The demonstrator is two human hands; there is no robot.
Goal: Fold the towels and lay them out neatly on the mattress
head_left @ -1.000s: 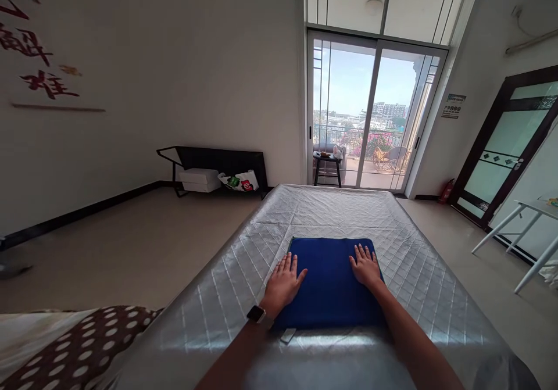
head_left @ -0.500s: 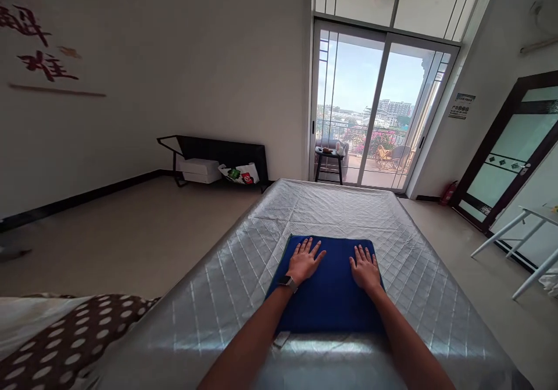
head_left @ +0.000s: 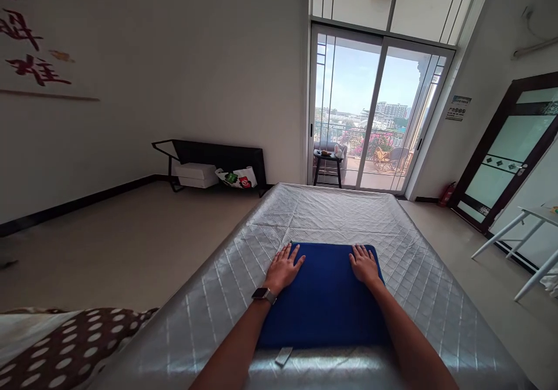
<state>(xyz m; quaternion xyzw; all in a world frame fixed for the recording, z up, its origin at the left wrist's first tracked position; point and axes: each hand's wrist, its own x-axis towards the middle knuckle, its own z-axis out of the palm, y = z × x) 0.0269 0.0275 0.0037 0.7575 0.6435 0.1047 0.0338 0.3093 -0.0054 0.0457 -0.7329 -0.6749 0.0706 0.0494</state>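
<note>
A flat blue cushion or folded cloth (head_left: 329, 297) lies on the silver quilted cover (head_left: 226, 303). A small white tag (head_left: 283, 356) sticks out from its near edge. My left hand (head_left: 283, 268), with a watch (head_left: 264, 294) on the wrist, rests on its far left corner, fingers spread. My right hand (head_left: 364, 264) lies flat on the far right corner, fingers stretched forward. Neither hand grips anything. Parts of the blue piece's right edge are hidden under my right forearm.
A brown polka-dot cloth (head_left: 78, 343) lies at the lower left. Against the wall stands a black bench (head_left: 218, 153) with a white box (head_left: 196, 175) and a printed bag (head_left: 238, 177) beneath. A white-legged table (head_left: 536, 215) is at the right; sliding glass doors (head_left: 379, 117) are beyond.
My left hand has slid left and slightly nearer, to the blue piece's left edge. My right hand has stayed nearly in place. The camera view has shifted slightly.
</note>
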